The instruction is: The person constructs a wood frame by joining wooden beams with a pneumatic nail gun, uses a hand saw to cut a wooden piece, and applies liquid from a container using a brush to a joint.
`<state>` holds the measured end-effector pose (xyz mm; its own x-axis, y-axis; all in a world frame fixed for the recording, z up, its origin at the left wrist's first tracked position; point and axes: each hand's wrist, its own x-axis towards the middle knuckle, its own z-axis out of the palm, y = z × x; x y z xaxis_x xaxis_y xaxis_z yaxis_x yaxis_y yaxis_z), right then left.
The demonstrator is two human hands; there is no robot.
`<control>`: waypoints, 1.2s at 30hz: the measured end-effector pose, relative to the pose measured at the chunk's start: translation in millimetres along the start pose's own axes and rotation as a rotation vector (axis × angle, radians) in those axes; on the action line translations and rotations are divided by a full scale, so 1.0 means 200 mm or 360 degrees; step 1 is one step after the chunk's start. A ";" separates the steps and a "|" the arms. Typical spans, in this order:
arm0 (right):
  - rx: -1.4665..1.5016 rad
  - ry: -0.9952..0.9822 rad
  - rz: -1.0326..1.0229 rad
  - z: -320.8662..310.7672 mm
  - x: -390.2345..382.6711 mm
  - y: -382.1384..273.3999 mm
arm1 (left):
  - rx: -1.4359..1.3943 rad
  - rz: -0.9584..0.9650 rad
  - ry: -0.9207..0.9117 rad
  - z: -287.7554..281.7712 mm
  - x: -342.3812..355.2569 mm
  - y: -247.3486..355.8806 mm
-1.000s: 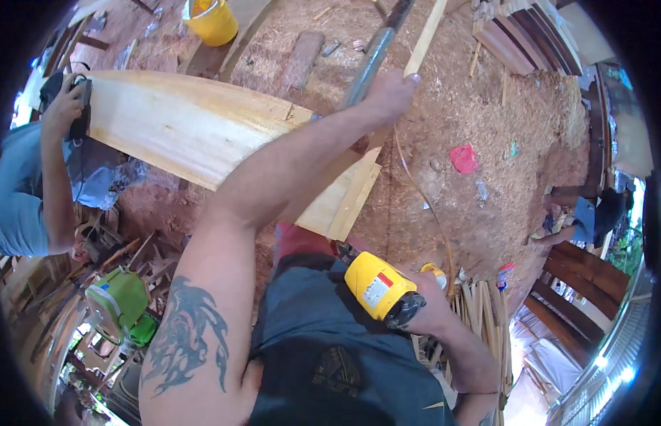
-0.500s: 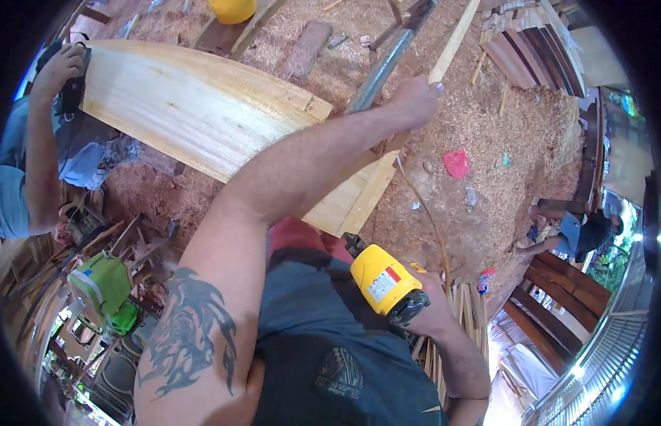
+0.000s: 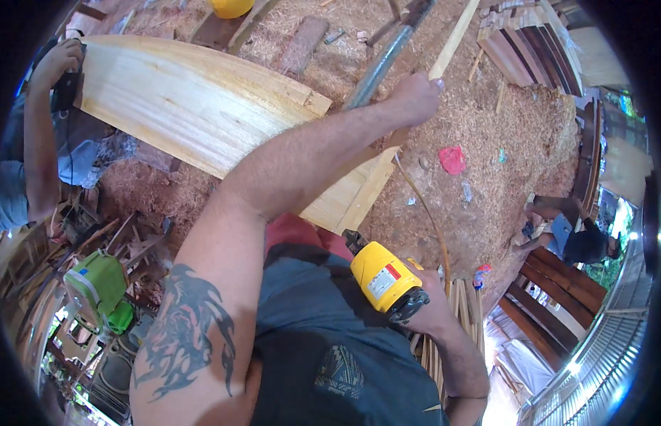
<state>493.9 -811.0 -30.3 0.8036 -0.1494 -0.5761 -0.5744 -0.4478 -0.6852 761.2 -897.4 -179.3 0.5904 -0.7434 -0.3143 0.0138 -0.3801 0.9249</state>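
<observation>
My left hand [image 3: 415,99] is closed around a long thin wooden strip [image 3: 454,39] that rises from it toward the far edge. My left arm stretches across a wide pale wooden panel [image 3: 181,99], whose near right end has a crosswise wooden batten [image 3: 369,192]. Part of the panel is hidden under the forearm. Low in front of my body, my right hand [image 3: 431,302] grips a yellow nail gun [image 3: 383,277] with a black end cap. Its black nose points up and left, close to the panel's near corner and the batten. The right fingers are mostly hidden behind the tool.
At the left, a co-worker's hand [image 3: 60,60] holds a dark power tool on the panel's far end. A metal pipe [image 3: 387,67] lies beyond the panel. Stacked boards [image 3: 533,53] stand far right; a thin hose [image 3: 430,216] crosses the shavings-covered ground. Another person [image 3: 582,238] crouches right.
Both my hands keep nearly the same positions and holds. The co-worker's arm at the left has shifted slightly, and the person at the right has moved a little. The view has shifted slightly.
</observation>
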 end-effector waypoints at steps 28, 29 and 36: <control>-0.0093 0.0009 -0.0051 -0.02 -0.01 0.04 | 0.0096 0.0095 0.0048 -0.01 -0.02 0.01; -0.0091 0.0008 -0.0051 -0.02 -0.01 0.03 | 0.0106 0.0089 0.0050 -0.01 -0.02 0.01; -0.0035 0.0015 -0.0028 -0.03 -0.01 0.02 | 0.0075 -0.0035 -0.0029 -0.02 -0.04 0.02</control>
<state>491.2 -818.2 -29.3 0.8150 -0.1497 -0.5598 -0.5568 -0.4697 -0.6851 760.5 -891.2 -171.5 0.5755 -0.7443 -0.3390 -0.0117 -0.4220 0.9065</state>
